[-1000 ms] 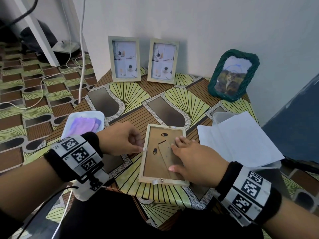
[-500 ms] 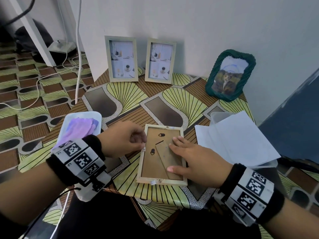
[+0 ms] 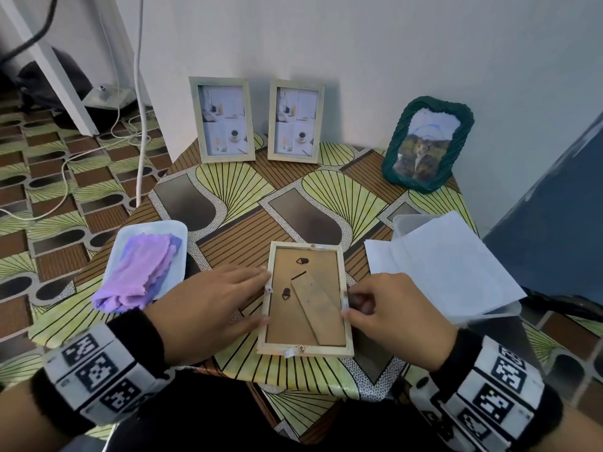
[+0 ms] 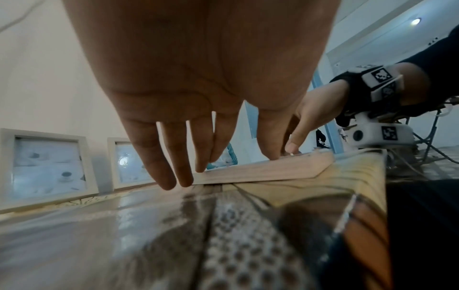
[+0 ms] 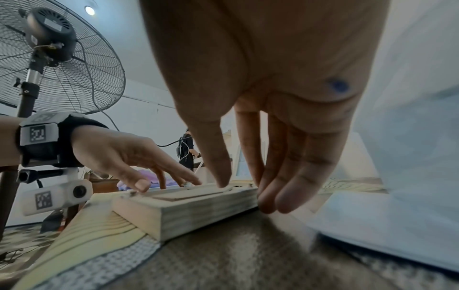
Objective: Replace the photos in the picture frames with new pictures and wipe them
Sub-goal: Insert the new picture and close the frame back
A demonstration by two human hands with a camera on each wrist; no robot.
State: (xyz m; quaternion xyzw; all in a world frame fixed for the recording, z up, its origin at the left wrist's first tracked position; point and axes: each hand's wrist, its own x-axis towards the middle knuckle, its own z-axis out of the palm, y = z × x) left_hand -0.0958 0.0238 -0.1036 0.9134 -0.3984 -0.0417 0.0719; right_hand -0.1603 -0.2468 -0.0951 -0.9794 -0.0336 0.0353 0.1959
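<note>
**Three cameras looking at one frame**

The head camera is looking forward and down over the table (image 3: 248, 203) toward the wall. The left wrist camera is sitting low near the tabletop, facing along the left hand (image 4: 198, 78) rightward. The right wrist camera is facing leftward, equally close. All three are sharing the face-down frame (image 3: 306, 301) and both hands.

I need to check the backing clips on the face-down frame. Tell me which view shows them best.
The head view: it looks straight down on the face-down frame, showing the backing and a clip by the left hand. The left wrist view shows only the frame's edge. The right wrist view shows its side, the clips unclear.
</note>
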